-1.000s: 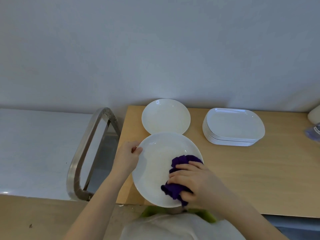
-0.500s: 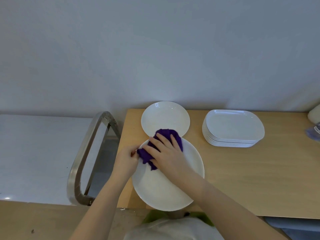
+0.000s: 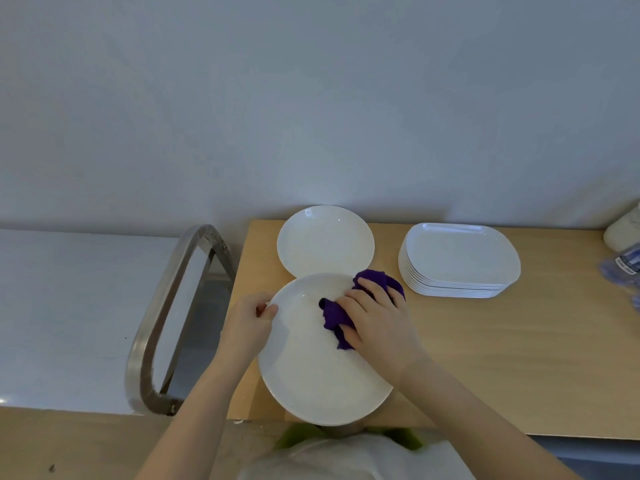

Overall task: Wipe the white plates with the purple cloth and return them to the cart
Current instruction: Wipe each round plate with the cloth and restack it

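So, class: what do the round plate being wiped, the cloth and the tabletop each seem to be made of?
Round plate: glossy white, likely glazed ceramic or melamine; smooth, with soft reflections. Purple cloth: soft, matte fabric, perhaps microfibre; it bunches under the right hand. Tabletop: pale wood or wood-look laminate; faint grain, matte.

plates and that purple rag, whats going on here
A person is wiping a round white plate with a crumpled purple cloth. The left hand grips the plate's left rim while the right hand presses the cloth onto its upper right part. A second round white plate and a stack of white rectangular plates sit on the light wooden table. A metal cart handle stands to the left.
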The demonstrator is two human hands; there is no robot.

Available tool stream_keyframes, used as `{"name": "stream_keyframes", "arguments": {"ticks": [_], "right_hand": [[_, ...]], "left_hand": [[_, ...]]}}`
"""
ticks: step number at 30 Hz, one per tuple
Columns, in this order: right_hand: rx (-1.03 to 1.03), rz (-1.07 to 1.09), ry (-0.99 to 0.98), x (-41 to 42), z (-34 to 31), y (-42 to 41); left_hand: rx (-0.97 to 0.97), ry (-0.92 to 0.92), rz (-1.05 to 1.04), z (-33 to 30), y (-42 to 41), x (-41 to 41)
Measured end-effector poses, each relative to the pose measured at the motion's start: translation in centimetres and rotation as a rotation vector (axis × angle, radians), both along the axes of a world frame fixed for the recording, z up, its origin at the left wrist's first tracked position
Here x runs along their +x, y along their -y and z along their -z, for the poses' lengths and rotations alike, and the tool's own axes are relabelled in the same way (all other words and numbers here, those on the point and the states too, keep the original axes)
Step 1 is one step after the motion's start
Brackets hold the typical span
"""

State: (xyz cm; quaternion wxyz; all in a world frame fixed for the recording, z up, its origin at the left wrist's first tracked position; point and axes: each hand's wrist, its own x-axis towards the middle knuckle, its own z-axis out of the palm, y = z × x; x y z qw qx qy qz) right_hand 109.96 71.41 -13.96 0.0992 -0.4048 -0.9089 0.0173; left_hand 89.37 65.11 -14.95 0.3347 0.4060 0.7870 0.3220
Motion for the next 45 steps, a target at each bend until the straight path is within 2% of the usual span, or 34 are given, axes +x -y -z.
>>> {"name": "stream_keyframes", "arguments": {"ticks": [4,8,12,18,20,23,26,36,38,42,45], "right_hand": [[-0.055,-0.054,-0.005,1.7,-0.2,2.1],[-0.139,0.007,-0.044,0.8,-0.3,4.9],[-0.413,-0.090,-0.043,-1.5,0.0,6.6],[-0.428,-0.179,-0.063,-2.1,0.0,7.9],[-0.398,-0.207,-0.046,-0.8,-0.3,7.6],[-0.228,-0.219,0.021,1.6,-0.5,6.5],[-0.140,-0.219,0.053,3.0,-0.8,4.8],[0.068,0.007,0.013,0.1,0.2,1.1],[0.056,0.032,0.007,-0.6,0.3,1.0],[0.062,0.064,0.020,-1.1,0.5,1.0],[0.115,0.104,0.083,-1.1,0.6,0.9]], "left_hand": [[0.001,0.025,-0.048,-0.1,0.0,0.1],[0.026,0.058,-0.088,-0.2,0.0,0.3],[0.028,0.041,-0.073,0.0,0.1,0.1],[0.055,-0.049,-0.049,0.5,0.2,0.3],[0.056,-0.072,-0.057,0.6,0.3,0.4],[0.067,-0.089,-0.054,0.7,0.4,0.5],[0.045,-0.096,-0.038,0.7,0.3,0.4],[0.059,-0.105,-0.026,1.0,0.5,0.3],[0.048,-0.174,0.002,1.1,0.5,0.3],[-0.021,-0.490,0.031,0.9,0.7,0.7],[0.022,-0.534,-0.007,0.8,0.9,1.0]]}}
